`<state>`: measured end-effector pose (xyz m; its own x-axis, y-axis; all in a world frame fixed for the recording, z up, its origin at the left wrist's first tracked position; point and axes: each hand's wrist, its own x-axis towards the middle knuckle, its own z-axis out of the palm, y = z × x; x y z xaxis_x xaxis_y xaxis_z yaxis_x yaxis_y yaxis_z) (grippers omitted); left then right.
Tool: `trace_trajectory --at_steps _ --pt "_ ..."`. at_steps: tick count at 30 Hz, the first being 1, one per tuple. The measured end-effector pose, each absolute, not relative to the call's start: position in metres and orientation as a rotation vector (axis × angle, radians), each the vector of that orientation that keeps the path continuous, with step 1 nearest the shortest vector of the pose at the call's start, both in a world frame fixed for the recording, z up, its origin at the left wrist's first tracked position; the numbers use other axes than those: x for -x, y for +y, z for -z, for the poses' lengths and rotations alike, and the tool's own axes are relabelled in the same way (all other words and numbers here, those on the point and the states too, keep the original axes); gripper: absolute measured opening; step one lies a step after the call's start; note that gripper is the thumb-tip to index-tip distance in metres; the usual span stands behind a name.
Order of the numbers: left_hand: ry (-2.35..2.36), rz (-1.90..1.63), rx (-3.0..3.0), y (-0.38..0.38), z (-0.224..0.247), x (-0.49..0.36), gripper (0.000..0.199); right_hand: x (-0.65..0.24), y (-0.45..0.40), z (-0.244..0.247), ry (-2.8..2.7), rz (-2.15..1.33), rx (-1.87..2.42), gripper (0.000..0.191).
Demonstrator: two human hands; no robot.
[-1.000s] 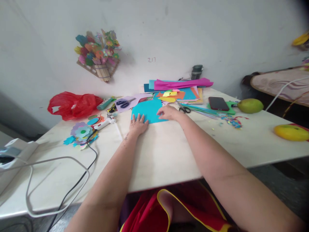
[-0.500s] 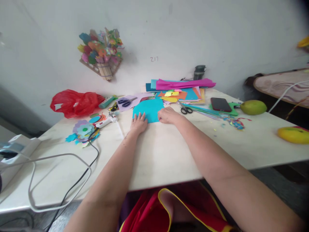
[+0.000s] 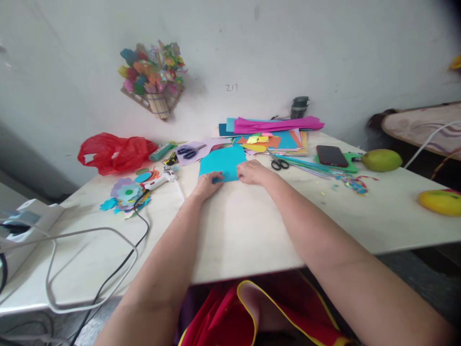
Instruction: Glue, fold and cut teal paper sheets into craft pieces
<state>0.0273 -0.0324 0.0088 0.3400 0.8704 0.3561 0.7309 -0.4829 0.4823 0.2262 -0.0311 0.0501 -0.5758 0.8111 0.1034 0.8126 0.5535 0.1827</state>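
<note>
A sheet of bright blue paper (image 3: 224,159) lies on the table between my two hands. My left hand (image 3: 209,184) is at its lower left corner, fingers curled in with the thumb against the near edge. At the lower right corner my right hand (image 3: 249,172) is closed, its fingertips pinching the paper's edge. Black-handled scissors (image 3: 279,163) lie just right of my right hand. Left of the paper are a white glue gun (image 3: 161,179) and dark blue scissors (image 3: 188,152) on a lilac sheet (image 3: 202,148).
Paper flowers (image 3: 127,194) and a red plastic bag (image 3: 115,153) are on the left, with a looping cable (image 3: 104,229) nearer me. Coloured paper (image 3: 277,126) is stacked at the back. Rightward lie paper strips (image 3: 306,164), a phone (image 3: 331,155) and two mangoes (image 3: 382,160).
My left hand has gone from lying flat with fingers spread on the paper to curled at its near edge. My right hand stays closed at the right corner.
</note>
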Motion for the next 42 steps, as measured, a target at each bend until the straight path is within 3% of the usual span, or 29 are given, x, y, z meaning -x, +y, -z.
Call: trace_trajectory --at_steps 4,16,31,42 --pt "1.499 -0.795 -2.499 -0.028 -0.008 -0.026 0.016 -0.226 -0.031 -0.050 -2.759 0.337 1.452 0.026" --pt "1.653 -0.492 -2.712 -0.033 -0.015 -0.035 0.026 -0.226 -0.030 -0.048 -2.760 0.367 1.424 0.026" --pt "1.696 -0.551 -2.775 -0.032 -0.012 -0.035 0.026 -0.223 -0.031 -0.044 -2.759 0.408 1.412 0.030" --pt "1.522 -0.887 -2.681 -0.019 -0.006 -0.031 0.018 -0.229 -0.013 -0.027 -2.539 0.095 1.456 0.017"
